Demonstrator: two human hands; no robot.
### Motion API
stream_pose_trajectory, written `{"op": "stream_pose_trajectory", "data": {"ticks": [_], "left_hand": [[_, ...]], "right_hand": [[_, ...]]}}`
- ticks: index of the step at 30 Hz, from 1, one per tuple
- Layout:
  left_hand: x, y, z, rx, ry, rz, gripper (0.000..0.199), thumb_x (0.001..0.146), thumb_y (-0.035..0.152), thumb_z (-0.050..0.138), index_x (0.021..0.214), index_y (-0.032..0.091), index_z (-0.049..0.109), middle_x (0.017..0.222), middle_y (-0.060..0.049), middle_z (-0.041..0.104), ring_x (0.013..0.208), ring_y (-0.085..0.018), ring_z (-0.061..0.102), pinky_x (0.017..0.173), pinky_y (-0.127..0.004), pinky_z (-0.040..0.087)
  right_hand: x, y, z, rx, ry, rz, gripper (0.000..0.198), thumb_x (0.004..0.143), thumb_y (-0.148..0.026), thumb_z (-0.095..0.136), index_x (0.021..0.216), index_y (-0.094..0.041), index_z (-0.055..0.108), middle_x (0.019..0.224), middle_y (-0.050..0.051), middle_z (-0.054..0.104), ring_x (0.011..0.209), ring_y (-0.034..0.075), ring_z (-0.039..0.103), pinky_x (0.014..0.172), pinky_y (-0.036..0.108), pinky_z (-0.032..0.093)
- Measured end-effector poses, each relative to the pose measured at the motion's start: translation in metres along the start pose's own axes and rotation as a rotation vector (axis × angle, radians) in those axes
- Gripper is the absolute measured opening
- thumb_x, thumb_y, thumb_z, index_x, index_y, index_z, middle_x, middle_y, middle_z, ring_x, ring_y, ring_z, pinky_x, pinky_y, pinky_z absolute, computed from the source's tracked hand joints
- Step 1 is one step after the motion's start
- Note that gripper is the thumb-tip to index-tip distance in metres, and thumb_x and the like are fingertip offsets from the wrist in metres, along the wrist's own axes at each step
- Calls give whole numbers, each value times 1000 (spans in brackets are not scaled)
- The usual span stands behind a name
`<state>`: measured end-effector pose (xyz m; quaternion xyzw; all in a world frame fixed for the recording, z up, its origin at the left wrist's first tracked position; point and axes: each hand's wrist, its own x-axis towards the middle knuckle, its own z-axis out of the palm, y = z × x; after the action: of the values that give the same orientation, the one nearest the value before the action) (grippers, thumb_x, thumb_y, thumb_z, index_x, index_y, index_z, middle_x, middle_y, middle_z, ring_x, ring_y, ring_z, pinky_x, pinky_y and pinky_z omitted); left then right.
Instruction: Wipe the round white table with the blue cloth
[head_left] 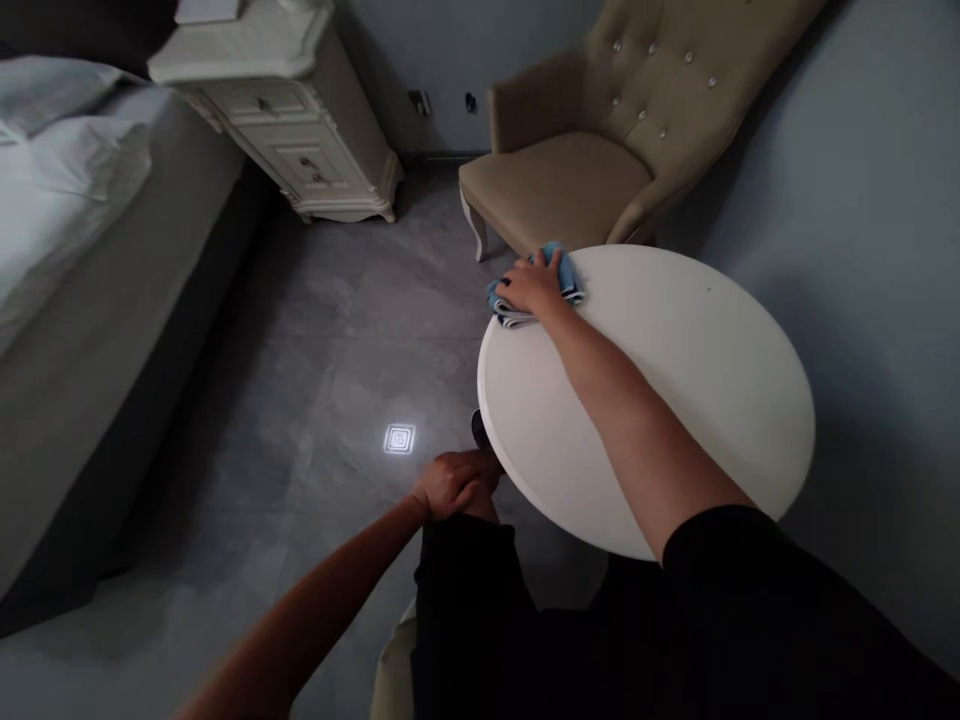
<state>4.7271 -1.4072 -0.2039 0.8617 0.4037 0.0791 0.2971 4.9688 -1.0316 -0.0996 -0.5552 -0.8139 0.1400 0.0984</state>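
Head view, we are pressing our right hand (532, 288), fingers spread, onto a folded blue cloth (566, 270) at ten o'clock on the white counter (705, 370), resting our left hand (448, 484) on our knee (480, 507) toward eight o'clock, its grip unclear.

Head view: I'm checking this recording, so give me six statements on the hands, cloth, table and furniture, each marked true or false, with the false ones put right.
1. The right hand rests on the cloth at the edge of the table. True.
2. The table has square corners. False: its edge is one continuous curve.
3. The left hand rests on the person's leg. True.
4. The nightstand stands between the bed and the chair. True.
5. The chair is white. False: it is covered in tan.
6. The cloth is red. False: it is mostly blue.
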Motion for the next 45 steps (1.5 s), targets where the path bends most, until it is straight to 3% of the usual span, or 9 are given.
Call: {"op": "stream_pose_trajectory", "data": {"ticks": [6,11,14,19,25,30,34,39,45], "left_hand": [[-9,4,5,57,-30,-82,52,107,43,45,136,21,82,130,-15,83,120,-35,77,109,-55,60],[-13,12,6,144,-83,-155,49,108,41,43,121,17,84,119,-19,82,113,-35,77,106,-53,59],[-12,18,7,208,-124,-192,43,107,40,45,107,17,82,107,-19,81,105,-33,77,102,-49,59],[-3,25,10,205,-108,-183,43,108,43,46,115,21,82,117,-16,82,113,-32,76,107,-47,56],[12,26,16,213,-131,-173,53,108,48,41,125,20,83,126,-17,83,119,-35,77,109,-51,57],[21,28,14,220,-124,-166,53,106,49,42,121,22,85,127,-15,84,118,-34,78,108,-50,59],[28,33,11,196,-118,-170,52,105,49,42,117,22,85,124,-15,85,116,-35,79,107,-52,61],[36,34,8,181,-138,-147,53,105,49,42,117,22,86,122,-15,85,115,-36,79,107,-53,61],[40,33,3,134,-143,-77,56,107,48,40,123,21,86,124,-14,85,116,-36,79,105,-53,62]], "right_hand": [[-110,-91,30,-24,-79,-311,39,104,-40,69,130,-17,88,163,13,67,169,52,26,134,86,-3],[-238,-114,38,-46,-121,-469,46,103,-36,71,144,-19,81,178,12,52,175,50,16,138,82,-2],[-322,-105,36,-62,-103,-509,55,103,-35,73,157,-23,72,184,9,44,177,48,14,140,82,3],[-452,-66,30,-92,-43,-478,63,105,-27,70,167,-31,62,188,3,35,177,47,20,139,82,20],[-548,5,20,-97,57,-191,67,104,-37,71,170,-39,59,185,5,40,175,48,27,137,85,22],[-565,76,-3,-140,198,268,74,107,-49,60,178,-33,49,188,10,35,176,49,20,136,88,15],[-549,139,-25,-162,250,551,73,113,-52,43,180,-24,43,191,16,25,177,52,14,131,90,23],[-503,226,-60,-103,231,713,81,115,-58,35,182,-13,34,191,25,18,176,49,19,132,79,32],[-400,304,-111,-84,163,764,83,115,-49,43,181,-1,29,178,35,40,166,43,43,133,56,39]]}}
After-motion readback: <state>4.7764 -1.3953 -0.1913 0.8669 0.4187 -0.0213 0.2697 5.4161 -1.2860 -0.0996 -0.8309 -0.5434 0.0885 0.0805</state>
